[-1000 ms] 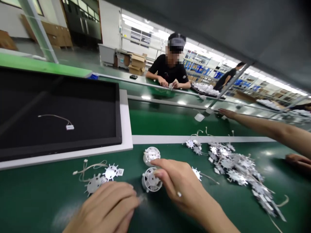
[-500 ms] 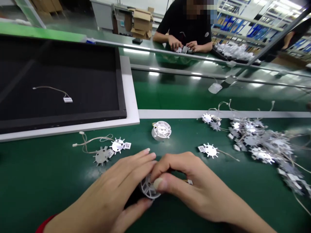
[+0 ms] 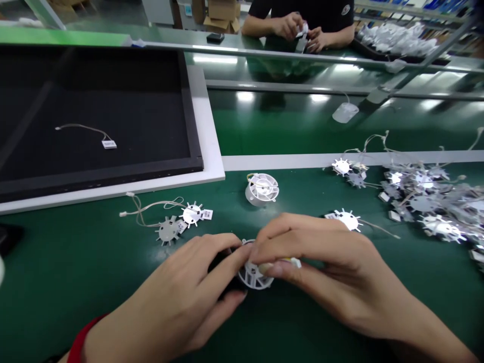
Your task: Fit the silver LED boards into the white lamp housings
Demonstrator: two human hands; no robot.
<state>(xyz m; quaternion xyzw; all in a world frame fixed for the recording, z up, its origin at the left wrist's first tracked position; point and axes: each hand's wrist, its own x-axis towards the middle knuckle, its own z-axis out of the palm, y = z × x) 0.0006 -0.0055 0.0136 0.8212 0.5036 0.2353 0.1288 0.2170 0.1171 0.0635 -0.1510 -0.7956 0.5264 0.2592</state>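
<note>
A round white plastic housing point(image 3: 257, 277) with spokes lies on the green bench in front of me. My left hand point(image 3: 189, 287) grips its left side, index finger on top and thumb low at the edge. My right hand point(image 3: 321, 267) is bent over the right part of the housing, fingertips and thumb pinched together at its top. A yellow wire with a white connector point(image 3: 295, 262) sticks out between the right thumb and fingers. My hands cover much of the housing. A second white housing point(image 3: 262, 189) with a yellow wire stands just beyond them.
Two star-shaped metal plates with cables point(image 3: 168, 230) lie left; another plate point(image 3: 348, 220) lies right, near a large pile point(image 3: 427, 196) of them. A black panel with a white border point(image 3: 217, 151) holds a small cabled part point(image 3: 109, 144). Across a rail, a co-worker's hands point(image 3: 289, 26) hold a part.
The view has tilted down and shifted left. My right fingers have straightened over the housing, and the wire's connector now shows above the thumb. The co-worker's hands have lifted a part.
</note>
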